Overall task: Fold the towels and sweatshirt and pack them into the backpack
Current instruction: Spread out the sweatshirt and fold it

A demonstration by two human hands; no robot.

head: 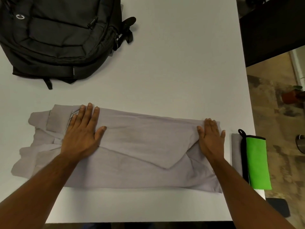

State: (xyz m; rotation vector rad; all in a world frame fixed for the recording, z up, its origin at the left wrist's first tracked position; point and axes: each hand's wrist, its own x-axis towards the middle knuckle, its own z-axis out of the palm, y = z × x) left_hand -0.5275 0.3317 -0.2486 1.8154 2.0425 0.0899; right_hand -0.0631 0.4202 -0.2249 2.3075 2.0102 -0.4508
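Mid-fold on the grey sweatshirt [132,149] right now. It's lying sideways across the near half of the white surface [181,63], sleeves already tucked in, hood end bunched out toward 9 o'clock. My left hand [82,131] is pressed flat on it near the hood end and my right hand [210,138] is flat on the 3 o'clock end, fingers [90,113] straight and spread on both, not gripping anything, just smoothing.

Next move, I reckon, is folding it across into thirds or halves so it's compact enough for the bag, which means pinching an end instead of just pressing.

The folded towels, a green one [257,162] with black trim on top of a grey one [236,151], sit just beside the sweatshirt at 3 o'clock, right at the surface's edge. The black backpack [57,35] is up at 11 o'clock, looks zipped shut, so that needs opening first.

Past the edge there's mottled brown floor [272,113] and a potted plant [290,95].
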